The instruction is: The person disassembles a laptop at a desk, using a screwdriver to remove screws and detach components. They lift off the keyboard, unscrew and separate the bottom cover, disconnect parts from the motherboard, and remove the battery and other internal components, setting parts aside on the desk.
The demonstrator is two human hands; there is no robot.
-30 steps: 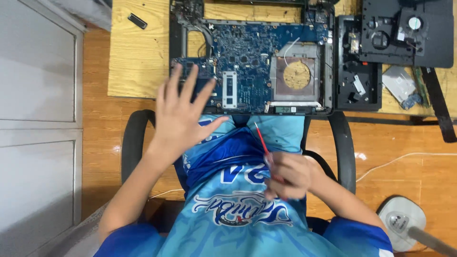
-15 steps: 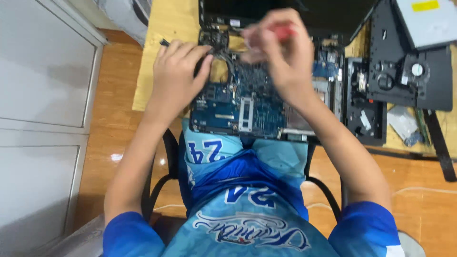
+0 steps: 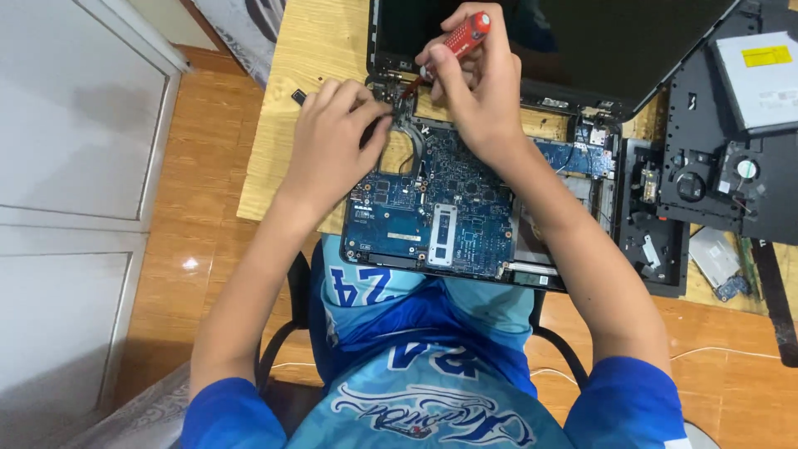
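Observation:
A blue laptop motherboard (image 3: 440,212) lies in an opened black laptop base on a wooden table (image 3: 320,50), with the dark screen (image 3: 573,41) hinged up behind it. My right hand (image 3: 478,79) holds a red-handled screwdriver (image 3: 461,35), its tip pointing down at the board's upper left corner near the hinge. My left hand (image 3: 337,137) rests on that same corner, fingers bent against the board's edge and the hinge area. Whether the left fingers pinch anything is hidden.
A black laptop cover with a fan (image 3: 736,179) and a silver optical drive (image 3: 761,79) lies at the right. A small black part (image 3: 298,96) sits on the table left of my hand. White cabinet doors (image 3: 75,166) stand at the left; a chair frame (image 3: 287,333) is under me.
My right hand rose from my lap to the board's upper left corner with the screwdriver. My left hand shifted from the board's near edge to that corner. The view moved closer.

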